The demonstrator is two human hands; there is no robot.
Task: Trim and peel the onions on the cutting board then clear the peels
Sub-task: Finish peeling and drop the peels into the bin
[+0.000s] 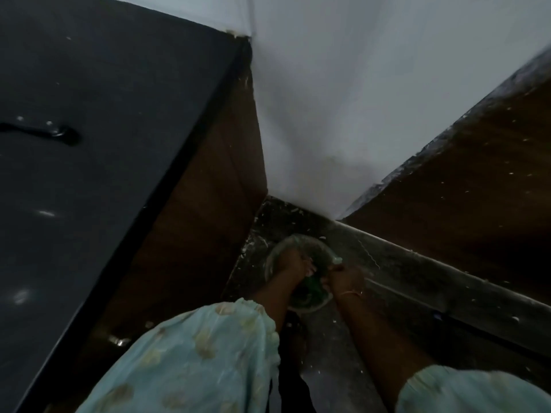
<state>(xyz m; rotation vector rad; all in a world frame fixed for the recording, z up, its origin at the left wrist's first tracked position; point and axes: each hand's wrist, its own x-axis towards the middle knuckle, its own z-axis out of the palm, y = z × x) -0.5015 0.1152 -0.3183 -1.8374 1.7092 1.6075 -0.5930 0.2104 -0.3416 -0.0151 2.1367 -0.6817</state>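
Left hand [293, 263] inside floor bin [275, 257], right hand [343, 278] gripping rim; left grip unclear. Peels light, flimsy; scoop loosely.

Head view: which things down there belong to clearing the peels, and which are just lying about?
Job:
left hand, reaching into the bin
right hand, gripping the bin's rim
round bin on the floor

Lying about:
dark countertop
pale scraps on the floor
wooden panel

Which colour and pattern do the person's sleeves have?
Pale blue-green fabric sleeves with faded yellowish blotches, seen best in the head view.
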